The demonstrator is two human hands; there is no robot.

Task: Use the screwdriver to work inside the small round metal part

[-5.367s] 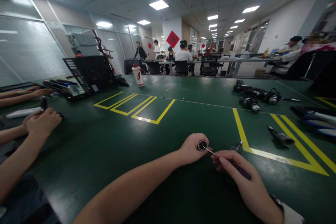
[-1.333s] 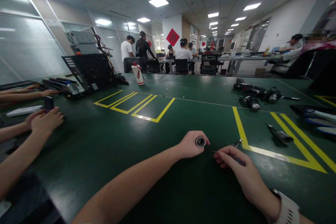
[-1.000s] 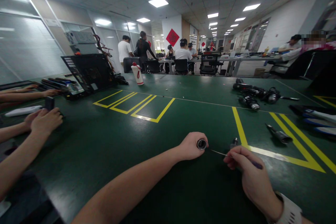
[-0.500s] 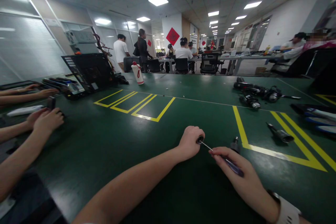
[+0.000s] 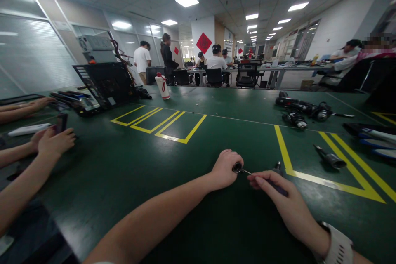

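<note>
Head camera view: the fingers of the left hand (image 5: 225, 169) are curled closed around a short dark tube (image 5: 236, 167), whose round open end shows at the thumb side and faces back toward the wearer. Fingertips of the right hand (image 5: 286, 198) are pinched together on a thin screwdriver (image 5: 281, 190), its dark handle lying back under the palm. The metal shaft points left to the tube's mouth; whether its tip is inside or only at the rim, I cannot tell. Both hands are just above the green table (image 5: 133, 161), near each other.

Just beyond the right fingers is a dark part with a metal tip (image 5: 278, 166), partly hidden by them. Around the right wrist is a pale watch strap (image 5: 339, 244). Farther right, a cone-shaped part (image 5: 332, 160) lies on its side between strips of yellow tape (image 5: 334, 182). Behind it is a pile of black tools (image 5: 305, 109). A white cup (image 5: 162, 87) stands at the far edge. At the left, a co-worker's hands (image 5: 55, 144) hold a phone (image 5: 61, 123).
</note>
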